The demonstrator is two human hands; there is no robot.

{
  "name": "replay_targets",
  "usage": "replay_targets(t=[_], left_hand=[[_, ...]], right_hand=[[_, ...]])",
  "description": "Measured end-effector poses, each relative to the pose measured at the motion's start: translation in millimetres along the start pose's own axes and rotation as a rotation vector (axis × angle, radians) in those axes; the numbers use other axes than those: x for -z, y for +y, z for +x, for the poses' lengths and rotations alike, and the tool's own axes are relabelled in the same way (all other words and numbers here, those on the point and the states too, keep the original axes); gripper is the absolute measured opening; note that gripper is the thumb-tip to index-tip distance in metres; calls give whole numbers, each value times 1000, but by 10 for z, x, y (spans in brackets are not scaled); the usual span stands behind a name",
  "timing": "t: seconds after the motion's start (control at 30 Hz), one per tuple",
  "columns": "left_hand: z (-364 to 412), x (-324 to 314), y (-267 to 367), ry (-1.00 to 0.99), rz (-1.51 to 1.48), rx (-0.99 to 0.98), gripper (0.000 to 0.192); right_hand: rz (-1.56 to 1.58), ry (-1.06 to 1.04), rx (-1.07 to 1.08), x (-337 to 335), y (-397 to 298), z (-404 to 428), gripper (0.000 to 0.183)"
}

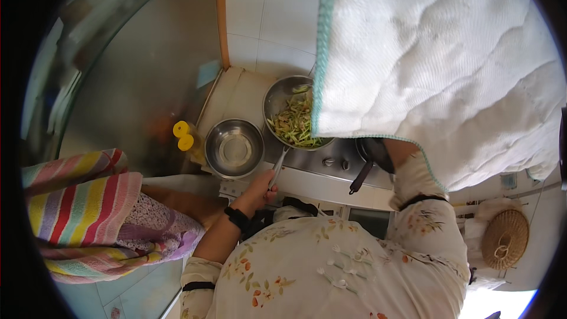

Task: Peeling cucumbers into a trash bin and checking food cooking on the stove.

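Note:
My left hand is closed around the metal handle of a steel frying pan on the gas stove. Shredded green vegetables with small brownish pieces lie in the pan, whose right part is hidden. A white quilted cloth with a green edge hangs close before the camera and covers my right hand; only the wrist and sleeve show below it. Beside that wrist a dark pan with a dark handle stands on the stove's right side. An empty steel bowl sits left of the frying pan.
Bottles with yellow caps stand left of the bowl. A striped towel hangs at the lower left. Two knobs are on the stove's front. A woven basket lid hangs on the right wall. A glass panel borders the counter at left.

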State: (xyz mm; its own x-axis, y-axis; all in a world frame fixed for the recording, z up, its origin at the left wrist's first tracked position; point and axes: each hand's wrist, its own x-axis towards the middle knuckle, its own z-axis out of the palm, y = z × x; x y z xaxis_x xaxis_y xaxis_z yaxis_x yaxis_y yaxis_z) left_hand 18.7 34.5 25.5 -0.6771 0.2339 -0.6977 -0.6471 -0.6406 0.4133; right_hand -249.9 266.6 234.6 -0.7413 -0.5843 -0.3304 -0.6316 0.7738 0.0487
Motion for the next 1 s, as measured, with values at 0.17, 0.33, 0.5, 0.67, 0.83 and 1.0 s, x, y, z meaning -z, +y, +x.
replay_targets(t=[0.17,0.33,0.5,0.67,0.83,1.0], left_hand=[[46,-20,37,-74,60,3,21],[27,1,28,-33,59,47,23],[20,-22,25,-5,80,68,25],[50,25,16,-10,76,50,29],[18,-22,17,-17,38,36,24],[18,-21,15,43,29,-3,21]], right_hand=[[67,-12,8,-73,-44,14,32],[134,-22,108,-124,139,-464,31],[277,45,150,-227,455,-899,31],[164,379,245,-339,384,-1377,30],[-207,-23,-85,-435,-485,-1108,36],[-127,89,-135,-589,-495,-958,32]])
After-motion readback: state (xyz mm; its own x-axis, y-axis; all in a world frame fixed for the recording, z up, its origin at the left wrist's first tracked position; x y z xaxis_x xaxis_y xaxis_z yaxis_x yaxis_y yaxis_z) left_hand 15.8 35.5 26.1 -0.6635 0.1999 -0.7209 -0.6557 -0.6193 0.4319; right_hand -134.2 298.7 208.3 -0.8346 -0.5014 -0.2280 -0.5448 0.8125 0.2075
